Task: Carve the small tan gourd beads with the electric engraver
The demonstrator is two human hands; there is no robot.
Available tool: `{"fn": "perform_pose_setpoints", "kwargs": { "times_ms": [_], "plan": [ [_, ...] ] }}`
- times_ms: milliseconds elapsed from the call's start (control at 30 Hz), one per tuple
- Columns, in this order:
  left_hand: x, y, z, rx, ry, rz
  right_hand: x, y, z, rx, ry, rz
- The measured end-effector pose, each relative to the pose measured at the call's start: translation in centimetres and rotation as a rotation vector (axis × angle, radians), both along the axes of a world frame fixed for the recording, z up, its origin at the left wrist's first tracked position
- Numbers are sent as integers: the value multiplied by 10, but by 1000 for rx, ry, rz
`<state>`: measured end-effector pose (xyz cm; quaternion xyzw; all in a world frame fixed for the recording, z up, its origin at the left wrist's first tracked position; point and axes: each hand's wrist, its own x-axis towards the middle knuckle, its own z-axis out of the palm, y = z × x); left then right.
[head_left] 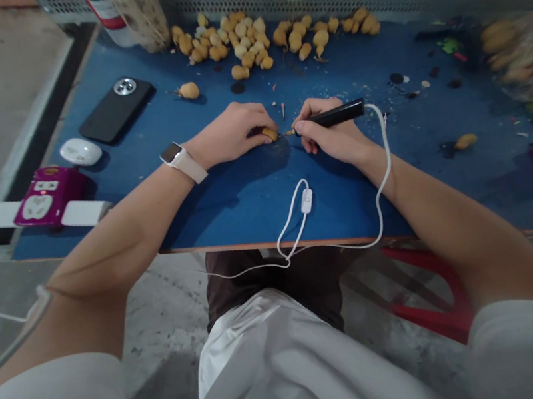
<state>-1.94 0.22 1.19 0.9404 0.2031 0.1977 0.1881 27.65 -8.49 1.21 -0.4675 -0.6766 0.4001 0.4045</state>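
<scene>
My left hand (231, 132) rests on the blue table (225, 192) with its fingers closed around a small yellow-brown gourd (270, 134). A white-strapped watch (181, 161) sits on that wrist. My right hand (330, 139) grips a black pen-shaped tool (337, 114) like a pencil, its tip touching the gourd. A white cord (379, 175) runs from the tool's rear over my right wrist and off the table's front edge, with an inline switch (306, 200).
A heap of small gourds (245, 37) lies at the back by a mesh fence, with one apart (188, 90) and another at right (466, 141). A black phone (116, 110), white case (80, 151) and magenta power strip (46, 199) lie at left. A bag of gourds (527, 57) is at right.
</scene>
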Motion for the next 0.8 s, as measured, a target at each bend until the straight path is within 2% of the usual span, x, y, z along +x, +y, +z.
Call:
{"fn": "perform_pose_setpoints", "kwargs": {
  "times_ms": [800],
  "plan": [
    [-2,-1,0,-6,-10,10,1,0,0,-33,-3,9]
  ]
}}
